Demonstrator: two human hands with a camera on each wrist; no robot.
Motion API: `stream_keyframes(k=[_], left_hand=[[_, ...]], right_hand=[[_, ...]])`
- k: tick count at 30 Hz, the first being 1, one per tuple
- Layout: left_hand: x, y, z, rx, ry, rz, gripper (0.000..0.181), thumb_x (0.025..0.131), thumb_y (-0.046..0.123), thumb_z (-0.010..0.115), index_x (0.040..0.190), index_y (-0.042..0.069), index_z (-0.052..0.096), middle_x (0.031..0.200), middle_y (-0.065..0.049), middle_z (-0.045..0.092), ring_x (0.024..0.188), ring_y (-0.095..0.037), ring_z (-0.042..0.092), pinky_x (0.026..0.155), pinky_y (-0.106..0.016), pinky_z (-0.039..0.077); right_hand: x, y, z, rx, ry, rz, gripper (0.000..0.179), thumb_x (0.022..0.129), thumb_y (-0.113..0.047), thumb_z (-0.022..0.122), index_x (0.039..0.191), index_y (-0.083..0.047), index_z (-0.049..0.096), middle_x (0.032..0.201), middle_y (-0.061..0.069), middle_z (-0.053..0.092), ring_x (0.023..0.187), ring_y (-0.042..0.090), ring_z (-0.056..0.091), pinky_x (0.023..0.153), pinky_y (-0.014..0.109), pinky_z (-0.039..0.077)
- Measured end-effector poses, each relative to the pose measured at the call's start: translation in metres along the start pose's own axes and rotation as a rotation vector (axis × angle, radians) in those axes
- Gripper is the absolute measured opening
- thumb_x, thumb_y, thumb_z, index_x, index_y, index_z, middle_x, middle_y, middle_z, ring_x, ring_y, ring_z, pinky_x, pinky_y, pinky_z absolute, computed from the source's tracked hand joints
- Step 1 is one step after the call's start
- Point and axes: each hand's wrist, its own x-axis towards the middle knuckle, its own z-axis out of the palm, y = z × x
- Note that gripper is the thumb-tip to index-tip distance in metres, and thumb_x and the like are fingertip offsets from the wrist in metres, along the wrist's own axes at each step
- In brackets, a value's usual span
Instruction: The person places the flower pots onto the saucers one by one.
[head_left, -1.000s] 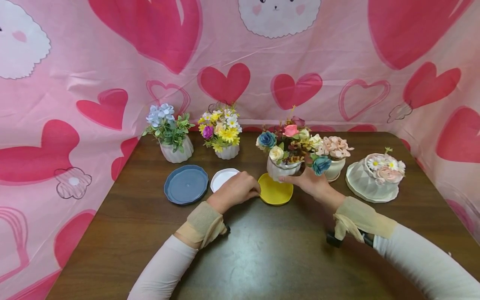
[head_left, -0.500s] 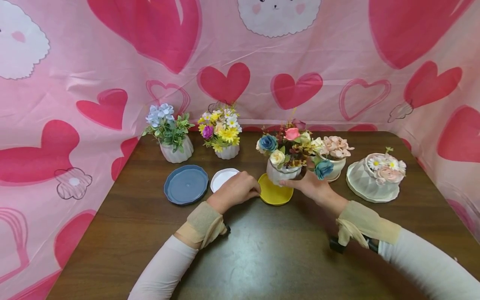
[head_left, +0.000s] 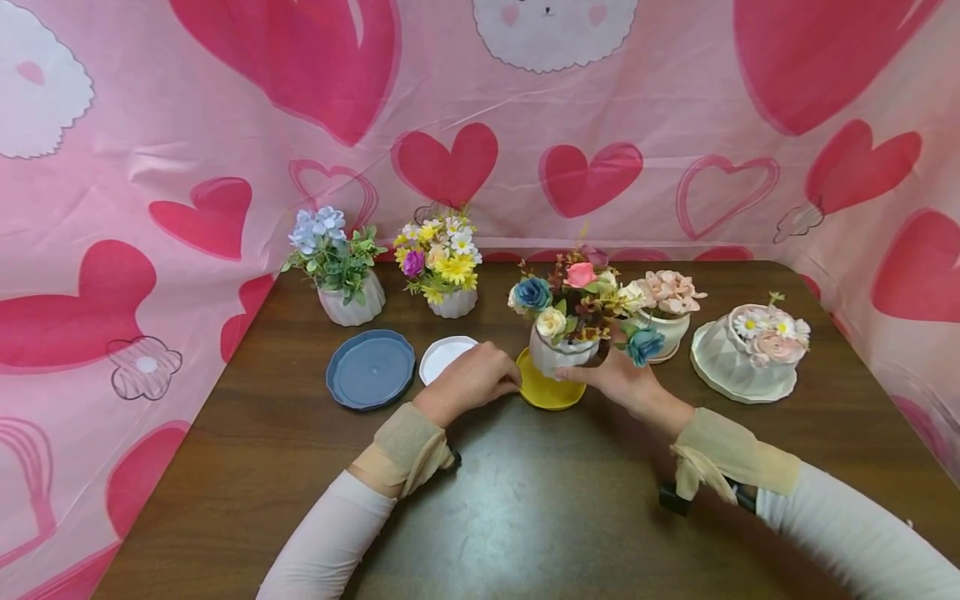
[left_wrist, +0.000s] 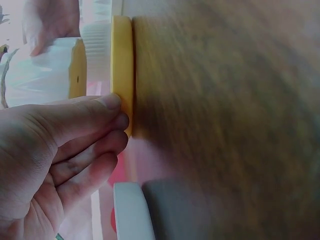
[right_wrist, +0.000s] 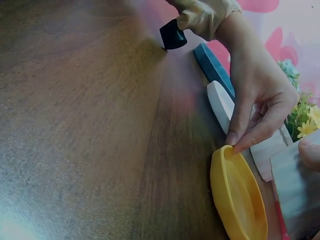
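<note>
My left hand (head_left: 471,382) pinches the left rim of a yellow saucer (head_left: 552,397) that lies on the table. Its thumb and fingertips meet at the saucer's edge (right_wrist: 227,151) in the right wrist view. With my right hand (head_left: 628,380) I hold a white ribbed flowerpot (head_left: 555,354) filled with blue, pink and cream artificial roses (head_left: 580,275). The pot hangs over the saucer, and in the left wrist view a gap shows between the pot's base (left_wrist: 77,70) and the saucer. Flowers hide part of my right fingers.
A blue saucer (head_left: 371,370) and a white saucer (head_left: 442,354) lie to the left. Behind them stand pots with blue flowers (head_left: 352,304) and yellow flowers (head_left: 453,302). Rightward, a pink-flowered pot (head_left: 670,333) and a faceted pot (head_left: 757,358) sit on saucers.
My right hand has lowered the flowerpot a little and brought it slightly left over the yellow saucer. The left hand keeps its place on the rim.
</note>
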Motion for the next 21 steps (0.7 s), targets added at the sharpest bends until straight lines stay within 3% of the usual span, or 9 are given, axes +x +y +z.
stream_keyframes(k=[6, 12, 21], left_hand=[[-0.0005, 0.0, -0.0009, -0.007, -0.005, -0.003, 0.006, 0.089, 0.019, 0.074, 0.085, 0.02, 0.078, 0.08, 0.01, 0.073, 0.072, -0.001, 0.063, 0.07, -0.021, 0.053], [-0.0006, 0.0007, -0.002, -0.012, -0.008, -0.002, 0.006, 0.089, 0.017, 0.074, 0.085, 0.019, 0.077, 0.08, 0.01, 0.073, 0.072, -0.001, 0.064, 0.07, -0.022, 0.053], [-0.0005, 0.0013, 0.0001, 0.006, 0.028, 0.007, 0.008, 0.087, 0.017, 0.075, 0.08, 0.019, 0.077, 0.075, 0.011, 0.071, 0.068, 0.0, 0.061, 0.067, -0.022, 0.052]], right_hand=[[-0.0012, 0.0018, 0.0016, 0.019, -0.01, -0.026, 0.109, 0.074, -0.045, 0.085, 0.154, -0.006, 0.022, 0.159, 0.018, 0.032, 0.149, 0.035, 0.025, 0.121, 0.055, 0.021], [-0.0022, 0.0003, 0.001, 0.018, -0.012, -0.032, 0.108, 0.074, -0.045, 0.085, 0.154, -0.007, 0.024, 0.159, 0.017, 0.032, 0.15, 0.035, 0.023, 0.121, 0.056, 0.019], [-0.0044, 0.0031, 0.0042, 0.035, -0.047, -0.056, 0.101, 0.075, -0.039, 0.085, 0.151, -0.004, 0.028, 0.155, 0.019, 0.038, 0.145, 0.035, 0.032, 0.12, 0.053, 0.024]])
